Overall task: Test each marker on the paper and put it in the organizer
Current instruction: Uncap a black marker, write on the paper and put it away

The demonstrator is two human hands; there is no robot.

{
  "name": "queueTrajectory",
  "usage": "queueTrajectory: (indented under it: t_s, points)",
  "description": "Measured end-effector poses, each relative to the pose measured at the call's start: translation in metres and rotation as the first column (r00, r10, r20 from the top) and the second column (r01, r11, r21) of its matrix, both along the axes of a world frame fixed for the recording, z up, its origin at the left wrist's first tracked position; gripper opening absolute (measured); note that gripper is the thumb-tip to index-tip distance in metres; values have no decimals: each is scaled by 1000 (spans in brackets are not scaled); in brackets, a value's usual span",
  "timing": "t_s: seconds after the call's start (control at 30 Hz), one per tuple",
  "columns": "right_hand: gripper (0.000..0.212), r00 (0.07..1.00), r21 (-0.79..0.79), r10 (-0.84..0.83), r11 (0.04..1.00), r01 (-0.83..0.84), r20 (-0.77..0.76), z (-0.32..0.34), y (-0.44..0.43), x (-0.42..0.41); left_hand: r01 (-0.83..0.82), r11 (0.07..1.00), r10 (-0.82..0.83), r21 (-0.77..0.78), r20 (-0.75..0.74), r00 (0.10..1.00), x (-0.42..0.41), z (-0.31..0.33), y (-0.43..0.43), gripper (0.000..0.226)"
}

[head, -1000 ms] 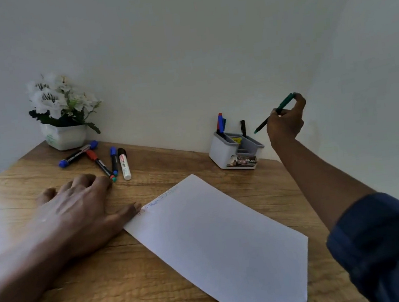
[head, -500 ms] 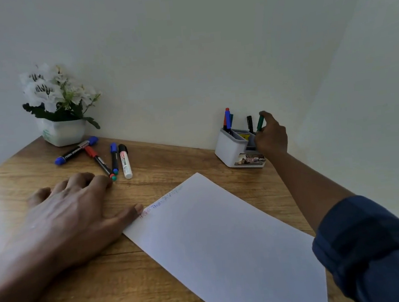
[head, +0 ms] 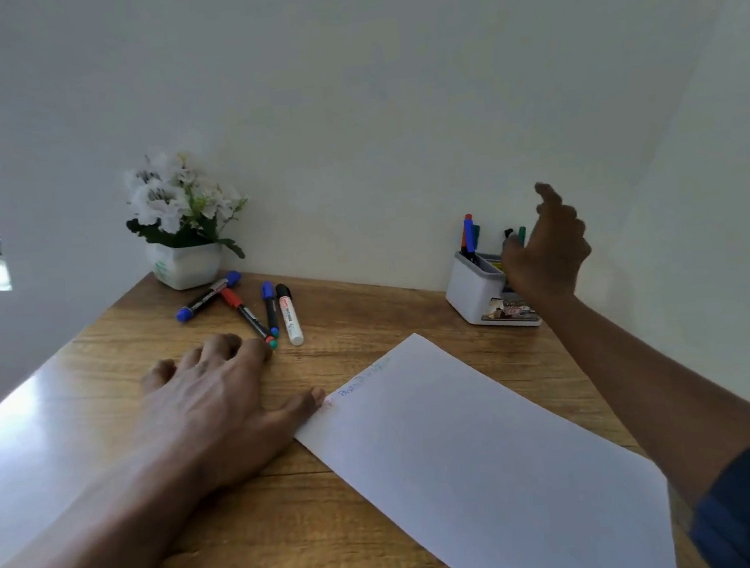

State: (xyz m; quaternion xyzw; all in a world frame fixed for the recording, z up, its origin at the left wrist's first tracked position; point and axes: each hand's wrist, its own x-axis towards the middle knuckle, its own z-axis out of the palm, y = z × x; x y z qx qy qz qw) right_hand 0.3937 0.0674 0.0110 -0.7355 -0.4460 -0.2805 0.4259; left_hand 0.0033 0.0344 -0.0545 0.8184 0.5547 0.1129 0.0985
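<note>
Right hand [head: 546, 256], fingers loosely spread and empty, could tip the far-right organizer [head: 476, 291] if swung carelessly; left hand [head: 210, 403] lies splayed, thumb at the paper [head: 474, 449] corner.

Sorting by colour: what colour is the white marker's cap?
Black cap, clearest in head view.

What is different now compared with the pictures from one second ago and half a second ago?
The right hand brought the green marker down into the organizer, let it go, and now lifts away open. The left hand stays flat on the table, thumb at the paper's corner; four markers still lie near the flower pot.
</note>
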Motion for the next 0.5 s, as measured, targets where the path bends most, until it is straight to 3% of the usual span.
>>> queueTrajectory:
  t_s: [0.1,0.2,0.27,0.37,0.43,0.5]
  points:
    - [61,963,156,185,964,-216,195,-1,-6,-47,3,1000,-3,-9,-4,1000,0,2,-1,90]
    - [49,865,24,413,899,-437,284,-9,-4,-99,13,1000,-13,1,4,1000,-1,0,-3,90]
    - [40,840,-155,513,857,-491,177,-17,5,-132,15,1000,-15,5,2,1000,-1,-1,-3,91]
    - [33,833,-423,544,734,-531,-101,-25,25,-176,18,1000,-18,-3,2,1000,-2,0,-2,91]
    - [36,821,-503,517,656,-563,-244,-27,37,-198,22,1000,-22,1,8,1000,-2,0,-2,89]
    - [43,832,-573,474,611,-546,-288,-29,50,-211,18,1000,-18,6,17,1000,-2,0,-2,88]
